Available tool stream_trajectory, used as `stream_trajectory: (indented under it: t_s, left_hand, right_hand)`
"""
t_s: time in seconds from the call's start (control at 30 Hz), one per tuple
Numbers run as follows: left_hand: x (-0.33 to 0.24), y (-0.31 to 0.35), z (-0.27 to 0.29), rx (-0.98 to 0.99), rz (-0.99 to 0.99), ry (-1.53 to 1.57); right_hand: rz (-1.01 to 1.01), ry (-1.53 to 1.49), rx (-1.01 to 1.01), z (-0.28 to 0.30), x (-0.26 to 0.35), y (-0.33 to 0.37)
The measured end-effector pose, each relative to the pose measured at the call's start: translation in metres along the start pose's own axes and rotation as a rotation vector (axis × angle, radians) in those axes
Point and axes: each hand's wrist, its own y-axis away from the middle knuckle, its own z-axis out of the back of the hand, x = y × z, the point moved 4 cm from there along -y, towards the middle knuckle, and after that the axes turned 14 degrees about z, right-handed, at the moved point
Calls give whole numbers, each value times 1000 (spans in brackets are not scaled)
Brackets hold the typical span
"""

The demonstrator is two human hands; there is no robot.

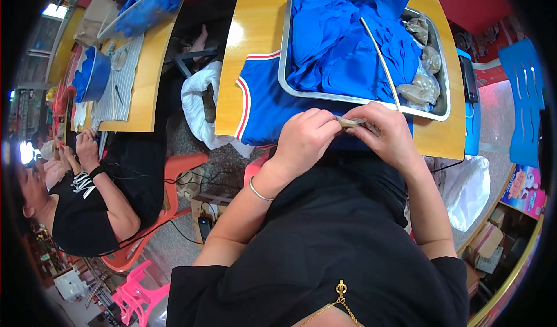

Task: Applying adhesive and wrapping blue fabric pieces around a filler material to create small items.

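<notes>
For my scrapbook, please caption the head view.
Left hand and right hand hold a brownish item by a tray of blue cloth.

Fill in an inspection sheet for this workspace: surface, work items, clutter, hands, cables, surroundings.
Surface: glossy yellow table.
Work items: metal tray holding blue fabric pieces and small clear bags; a thin stick lies across the fabric; blue jersey partly under the tray.
Clutter: white sack beside the table's left edge.
Hands: left hand and right hand pinch a small brownish piece, kind unclear.
Cables: black cord near the table's right corner.
Surroundings: co-worker seated at left.
</notes>
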Motion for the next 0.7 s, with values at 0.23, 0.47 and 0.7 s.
stream_trajectory:
  t_s: [0.23,0.47,0.7]
  left_hand:
    - [8,5,-2,10,89,152]
    - [8,7,-1,-13,97,181]
    - [11,9,-2,-33,99,190]
  right_hand:
    - [-18,129,75,4,-1,-1]
    - [74,302,159,5,11,-8]
    - [123,302,242,6,14,-13]
